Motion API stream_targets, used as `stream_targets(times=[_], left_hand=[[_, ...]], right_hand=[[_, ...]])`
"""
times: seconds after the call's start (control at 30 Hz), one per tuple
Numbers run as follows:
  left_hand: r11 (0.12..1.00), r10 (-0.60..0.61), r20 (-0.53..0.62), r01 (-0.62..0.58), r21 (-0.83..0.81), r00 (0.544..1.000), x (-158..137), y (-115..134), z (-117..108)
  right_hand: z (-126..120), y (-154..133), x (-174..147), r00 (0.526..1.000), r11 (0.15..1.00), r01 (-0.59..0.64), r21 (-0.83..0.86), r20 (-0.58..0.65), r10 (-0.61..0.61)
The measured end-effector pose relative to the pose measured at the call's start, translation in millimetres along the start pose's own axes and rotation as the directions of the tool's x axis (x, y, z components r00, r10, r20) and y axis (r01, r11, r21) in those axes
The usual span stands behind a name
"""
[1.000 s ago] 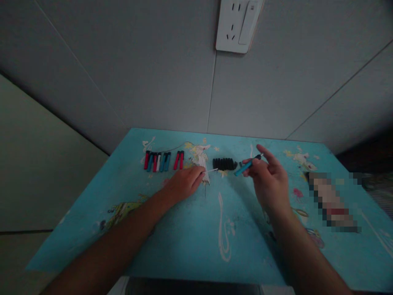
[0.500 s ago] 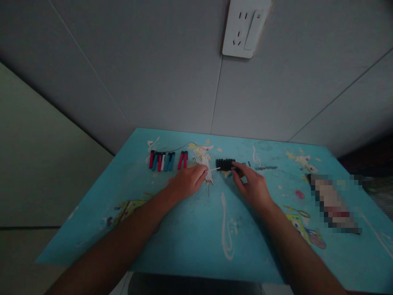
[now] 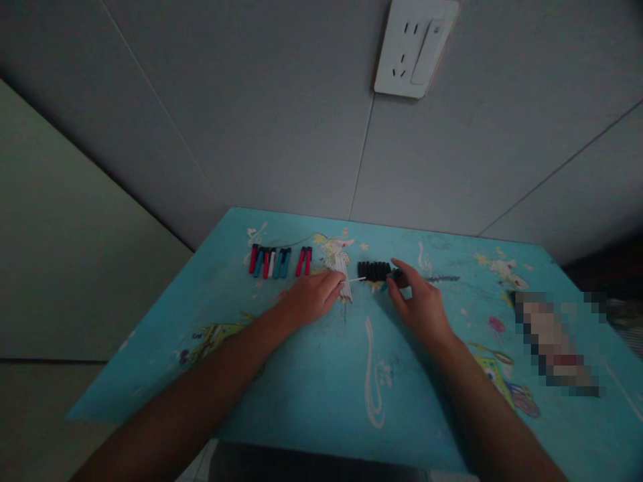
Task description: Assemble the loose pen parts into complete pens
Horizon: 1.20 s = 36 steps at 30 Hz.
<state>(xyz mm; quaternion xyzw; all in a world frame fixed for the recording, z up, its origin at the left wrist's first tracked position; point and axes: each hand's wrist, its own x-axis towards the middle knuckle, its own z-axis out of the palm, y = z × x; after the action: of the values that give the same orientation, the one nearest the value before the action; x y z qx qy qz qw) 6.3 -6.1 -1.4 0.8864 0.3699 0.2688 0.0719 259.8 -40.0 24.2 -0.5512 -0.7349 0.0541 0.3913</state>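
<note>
My left hand (image 3: pixel 316 294) is closed, pinching a thin white pen refill (image 3: pixel 355 279) that points right. Below and beside its fingers lies a bundle of similar white refills (image 3: pixel 342 262), tips toward me. Just right of them, short black tubes (image 3: pixel 374 270) stand side by side in a row. At the right end of that row is my right hand (image 3: pixel 419 298), thumb and forefinger closed around a small dark-teal piece, mostly hidden by the fingers. To the left lie several short pens (image 3: pixel 268 262) with red, blue and white barrels and dark ends.
Two red pens (image 3: pixel 304 261) lie apart from the other pens. Small dark pieces (image 3: pixel 445 278) are strewn right of my right hand. A blurred-out flat item (image 3: pixel 552 341) rests at the table's right side. The blue printed table (image 3: pixel 321 402) meets a grey wall (image 3: pixel 281 134) with a socket (image 3: pixel 416 47).
My right hand has drawn slightly back from the black row, a dark-teal piece now showing at its fingertips. My left hand keeps its refill. The view has shifted a little.
</note>
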Motion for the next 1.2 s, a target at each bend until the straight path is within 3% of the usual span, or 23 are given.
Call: stream_targets(times=[0.4, 0.53, 0.6, 0.67, 0.73, 0.83, 0.9, 0.97, 1.07, 1.2], left_hand=[[1.0, 0.018, -0.016, -0.018, 0.02, 1.0, 1, -1, -1], [1.0, 0.013, -0.012, -0.013, 0.0, 1.0, 0, -2, 0], [1.0, 0.005, -0.012, -0.005, -0.026, 1.0, 0, -2, 0], [0.997, -0.014, -0.024, 0.012, -0.076, 1.0, 1, 0, 0], [0.984, -0.062, -0.067, 0.05, -0.171, 0.996, 1, 5, -1], [0.924, -0.195, -0.155, 0.129, -0.359, 0.968, 1, 18, -4], [0.872, -0.255, -0.181, 0.145, -0.467, 0.95, 0, 31, -7], [0.824, -0.268, -0.174, 0.132, -0.551, 0.948, -1, 43, -12], [0.793, -0.25, -0.163, 0.105, -0.6, 0.954, -1, 58, -21], [0.807, -0.195, -0.183, 0.052, -0.588, 0.963, 2, 68, -31]], right_hand=[[-2, -7, -2, 0.994, 1.0, 0.009, 0.017, -0.106, -0.007], [-1, -9, -2, 0.991, 0.993, -0.057, 0.104, -0.112, 0.069], [2, -8, -1, 0.977, 0.954, -0.133, 0.268, -0.125, 0.171], [7, -7, 1, 0.939, 0.805, -0.233, 0.545, -0.089, 0.332], [11, -6, 4, 0.888, 0.508, -0.355, 0.785, 0.114, 0.445], [15, -10, 6, 0.797, 0.057, -0.492, 0.868, 0.423, 0.431], [17, -19, 4, 0.766, -0.127, -0.501, 0.856, 0.507, 0.396], [19, -31, 0, 0.758, -0.227, -0.496, 0.838, 0.545, 0.358], [23, -51, -9, 0.747, -0.308, -0.514, 0.801, 0.594, 0.298], [31, -72, -19, 0.74, -0.329, -0.55, 0.768, 0.63, 0.234]])
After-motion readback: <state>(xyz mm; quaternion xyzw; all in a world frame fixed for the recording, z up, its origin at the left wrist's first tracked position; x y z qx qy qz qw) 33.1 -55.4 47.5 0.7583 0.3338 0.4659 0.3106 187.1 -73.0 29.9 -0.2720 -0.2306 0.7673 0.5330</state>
